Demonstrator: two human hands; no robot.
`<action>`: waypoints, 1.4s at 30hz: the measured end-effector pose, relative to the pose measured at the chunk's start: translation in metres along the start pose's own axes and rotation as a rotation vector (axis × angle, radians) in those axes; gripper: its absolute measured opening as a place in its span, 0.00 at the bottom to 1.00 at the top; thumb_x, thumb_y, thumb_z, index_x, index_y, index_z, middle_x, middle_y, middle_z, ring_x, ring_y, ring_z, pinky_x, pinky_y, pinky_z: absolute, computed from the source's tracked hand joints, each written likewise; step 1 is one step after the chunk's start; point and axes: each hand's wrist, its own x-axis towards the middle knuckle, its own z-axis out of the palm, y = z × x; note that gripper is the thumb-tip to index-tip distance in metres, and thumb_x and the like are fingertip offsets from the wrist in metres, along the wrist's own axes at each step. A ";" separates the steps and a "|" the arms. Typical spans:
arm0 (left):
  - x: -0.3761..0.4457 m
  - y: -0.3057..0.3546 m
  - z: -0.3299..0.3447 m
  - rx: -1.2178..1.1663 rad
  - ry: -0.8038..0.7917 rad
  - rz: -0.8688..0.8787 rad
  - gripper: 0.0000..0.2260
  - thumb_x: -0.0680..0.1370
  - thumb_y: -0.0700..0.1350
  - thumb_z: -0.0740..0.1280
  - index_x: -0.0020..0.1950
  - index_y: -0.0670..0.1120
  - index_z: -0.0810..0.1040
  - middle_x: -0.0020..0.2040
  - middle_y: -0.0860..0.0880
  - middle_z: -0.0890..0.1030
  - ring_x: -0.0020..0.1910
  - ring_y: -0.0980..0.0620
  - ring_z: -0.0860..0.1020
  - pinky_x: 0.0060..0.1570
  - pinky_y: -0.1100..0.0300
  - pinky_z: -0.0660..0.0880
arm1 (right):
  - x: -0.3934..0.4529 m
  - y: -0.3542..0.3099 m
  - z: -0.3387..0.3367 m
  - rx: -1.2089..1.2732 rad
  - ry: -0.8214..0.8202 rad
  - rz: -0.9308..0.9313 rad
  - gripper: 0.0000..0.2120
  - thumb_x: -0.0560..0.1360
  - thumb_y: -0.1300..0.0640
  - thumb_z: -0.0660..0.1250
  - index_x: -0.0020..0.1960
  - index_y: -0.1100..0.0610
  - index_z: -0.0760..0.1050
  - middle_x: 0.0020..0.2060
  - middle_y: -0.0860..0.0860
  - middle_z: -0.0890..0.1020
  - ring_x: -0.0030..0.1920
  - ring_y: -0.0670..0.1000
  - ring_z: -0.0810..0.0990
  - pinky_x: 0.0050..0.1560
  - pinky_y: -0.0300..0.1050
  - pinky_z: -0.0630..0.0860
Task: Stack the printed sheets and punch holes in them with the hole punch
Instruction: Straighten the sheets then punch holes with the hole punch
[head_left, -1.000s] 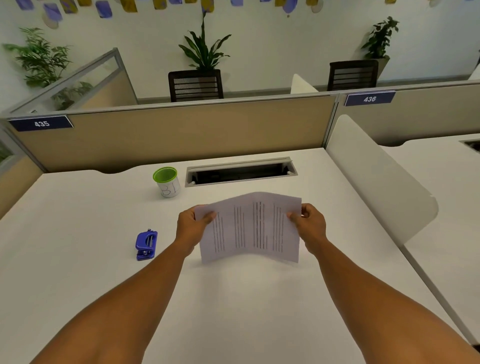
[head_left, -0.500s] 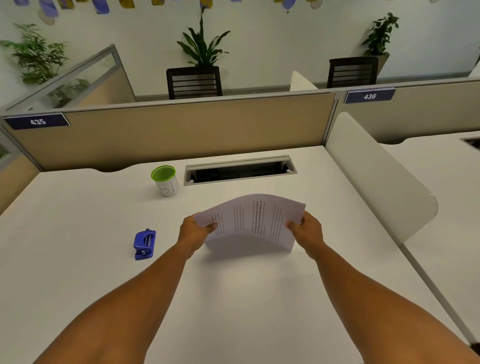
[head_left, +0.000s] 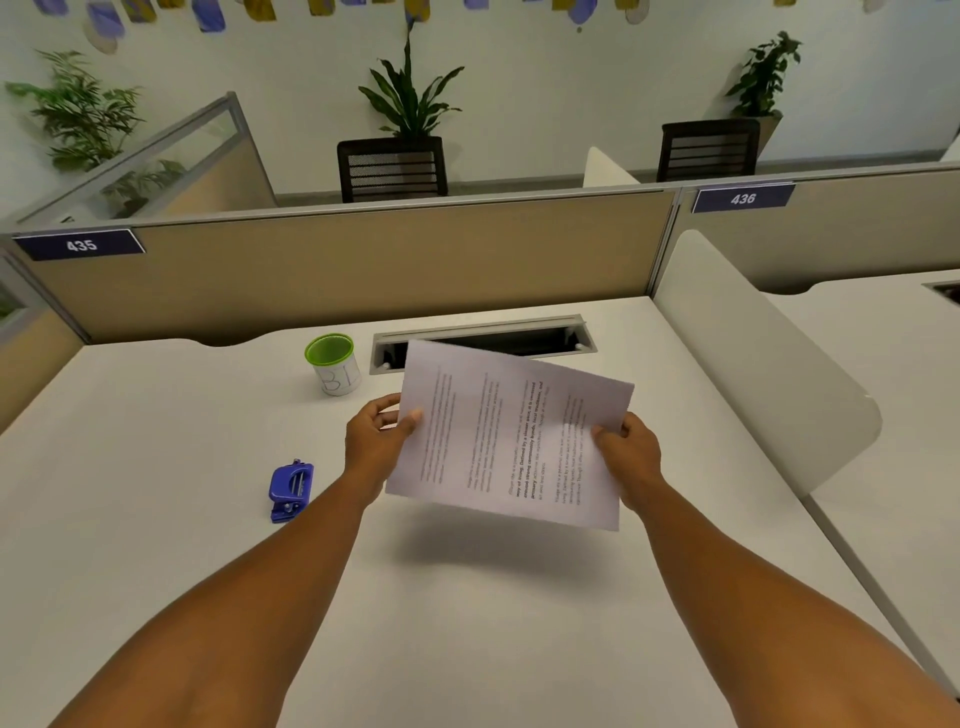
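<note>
Status: both hands are holding the printed sheets in the air at frame center, above the table. The left hand is pinching the left short edge, thumb on top and fingers curled behind. The right hand is gripping the right edge the same way, thumb on the printed face. So fingers on both sides are closed on paper, not free.

The sheets are looking like one bundle, slightly bowed and tilted, with text columns running sideways to the camera. A shadow is sitting on the table directly under them, so they are clear of the surface. I can't tell how many sheets there are or whether the edges are squared; the near edge is reading as a single line, but that's too fine to call.

The hole punch is lying on the table left of center, just beside the left forearm and apart from the paper. Nobody is touching it. The green-rimmed cup is standing further up, near the cable slot, and isn't involved.

Progress, my read: gathering is looking mostly done, alignment is probably in progress or pending. Punching is not started, since no holes are visible on any edge. Remaining: square the stack, free one hand, bring the punch over, feed an edge into it, press.
</note>
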 end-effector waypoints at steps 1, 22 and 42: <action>0.000 -0.001 -0.002 -0.022 -0.002 -0.019 0.20 0.75 0.49 0.73 0.66 0.50 0.74 0.56 0.48 0.81 0.50 0.47 0.82 0.39 0.60 0.78 | 0.001 0.000 -0.001 0.030 0.012 0.023 0.08 0.76 0.60 0.66 0.54 0.52 0.74 0.46 0.51 0.82 0.43 0.52 0.83 0.38 0.45 0.79; -0.022 0.019 0.057 -0.436 -0.139 -0.219 0.16 0.75 0.43 0.73 0.62 0.50 0.76 0.58 0.48 0.83 0.54 0.47 0.83 0.51 0.50 0.82 | -0.014 0.010 0.028 0.564 0.059 0.270 0.14 0.76 0.68 0.62 0.59 0.57 0.73 0.56 0.57 0.80 0.55 0.60 0.80 0.61 0.61 0.76; -0.007 0.025 0.048 -0.216 -0.181 -0.112 0.09 0.76 0.44 0.72 0.53 0.55 0.77 0.51 0.49 0.84 0.48 0.45 0.83 0.48 0.44 0.82 | -0.002 0.008 0.003 0.281 -0.143 0.185 0.09 0.72 0.65 0.70 0.51 0.57 0.78 0.53 0.56 0.83 0.50 0.54 0.82 0.45 0.47 0.80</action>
